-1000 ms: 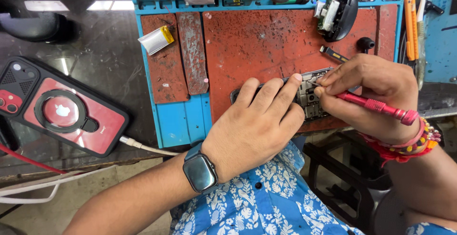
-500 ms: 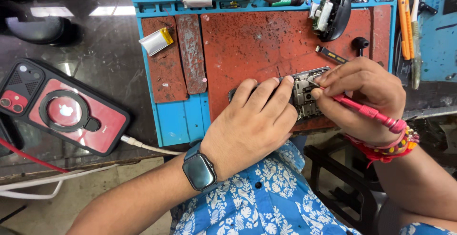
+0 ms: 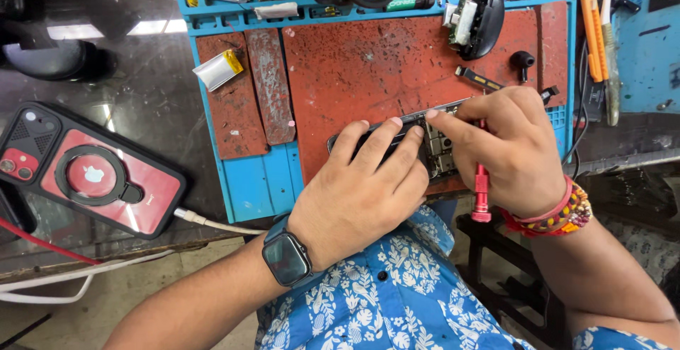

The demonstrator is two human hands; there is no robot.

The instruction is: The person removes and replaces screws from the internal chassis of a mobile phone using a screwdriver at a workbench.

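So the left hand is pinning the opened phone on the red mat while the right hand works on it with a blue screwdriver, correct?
Not quite: the screwdriver is red, not blue, as the head view shows. The rest holds: the left hand pins the opened phone on the red mat while the right hand works on it.

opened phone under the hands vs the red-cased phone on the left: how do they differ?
1. The opened phone shows bare internals; the cased phone is closed up in a red case.
2. The opened phone lies on the red mat; the cased phone lies off it on the dark tabletop.
3. The left hand presses on the opened phone and the right hand holds a red screwdriver to it; the cased phone lies untouched, with a white cable plugged in.
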